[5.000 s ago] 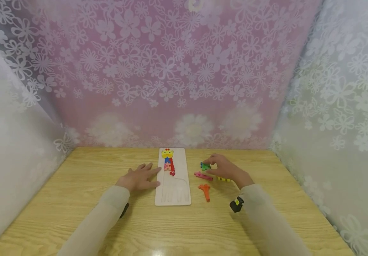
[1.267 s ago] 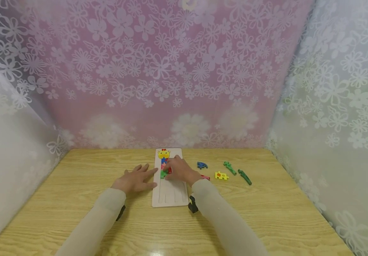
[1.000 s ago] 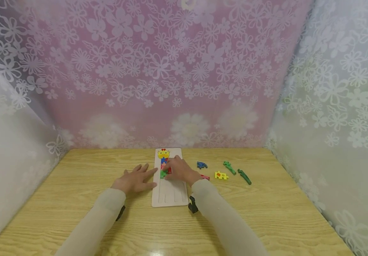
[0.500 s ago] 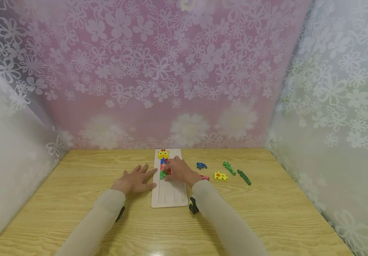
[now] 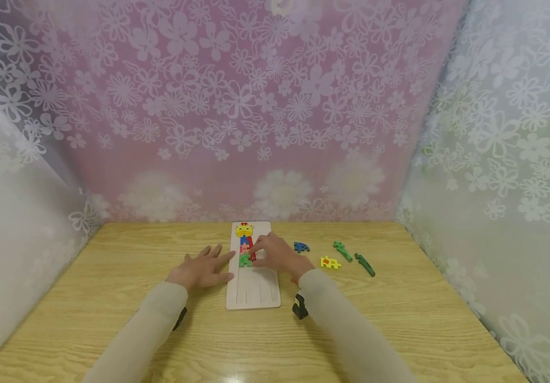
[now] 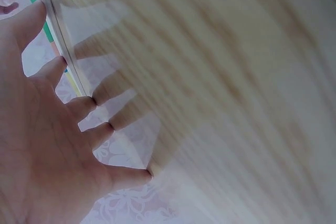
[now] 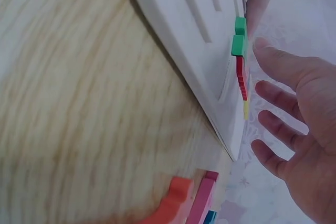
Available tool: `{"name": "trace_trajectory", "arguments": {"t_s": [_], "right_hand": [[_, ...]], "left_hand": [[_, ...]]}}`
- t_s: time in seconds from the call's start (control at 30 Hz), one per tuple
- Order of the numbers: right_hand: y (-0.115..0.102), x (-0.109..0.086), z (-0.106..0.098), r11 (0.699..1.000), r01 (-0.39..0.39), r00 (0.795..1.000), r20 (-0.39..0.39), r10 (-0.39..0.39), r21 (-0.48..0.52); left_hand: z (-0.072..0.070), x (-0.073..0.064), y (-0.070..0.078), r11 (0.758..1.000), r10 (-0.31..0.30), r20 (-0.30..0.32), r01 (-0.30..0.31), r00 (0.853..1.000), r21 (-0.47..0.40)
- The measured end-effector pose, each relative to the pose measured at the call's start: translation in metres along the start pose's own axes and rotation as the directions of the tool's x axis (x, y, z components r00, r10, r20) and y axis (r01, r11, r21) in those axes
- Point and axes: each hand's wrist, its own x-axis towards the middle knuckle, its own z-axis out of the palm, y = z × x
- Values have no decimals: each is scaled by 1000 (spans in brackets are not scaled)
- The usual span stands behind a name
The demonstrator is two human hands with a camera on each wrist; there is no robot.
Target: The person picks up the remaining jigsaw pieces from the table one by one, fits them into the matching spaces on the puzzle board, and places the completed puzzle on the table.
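Backdrop sheeting (image 5: 198, 133), mauve-pink and printed with white blossoms, rises behind a tabletop (image 5: 399, 330) with a streaky, yellowish wood grain. Soft, pale sleeves (image 5: 136, 335) reach over it from either side. Between them lies the puzzle board (image 5: 256, 298), a smooth, pale rectangle with rounded corners and long recesses cut into its near part. The left hand (image 5: 201, 270) has its fingers spread, tips resting on the wood, with thumb and index finger against the board's long edge. The right hand (image 5: 280, 254) is over the board, fingers parted and loosely extended; whether its tips touch a piece cannot be told.

Loose to the board's right are a curved dark green piece (image 5: 365, 264), a knobbed lighter green piece (image 5: 342, 251), a tabbed yellow piece (image 5: 330, 263), a wedge-shaped blue piece (image 5: 301, 247), plus glossy pink (image 7: 202, 200) and orange (image 7: 170, 203) pieces. Set in the board are a yellow giraffe head (image 5: 243, 230), a jagged red strip (image 7: 241, 74) and, below smaller blue and pink blocks, a chunky green block (image 5: 245, 260) near the right thumb.
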Motion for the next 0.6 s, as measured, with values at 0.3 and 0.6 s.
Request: {"name": "trace_trajectory", "arguments": {"t_s": [0.3,0.6], "right_hand": [[0,-5,-9,1000,21,1000,21,-21,2],[8,-18,-23,1000,-22,999,44,21,9]], "left_hand": [[1,0,-1,1000,-13,10,13,1000,-13],[-1,0,-1,1000,-7,3,7,1000,-21]]}}
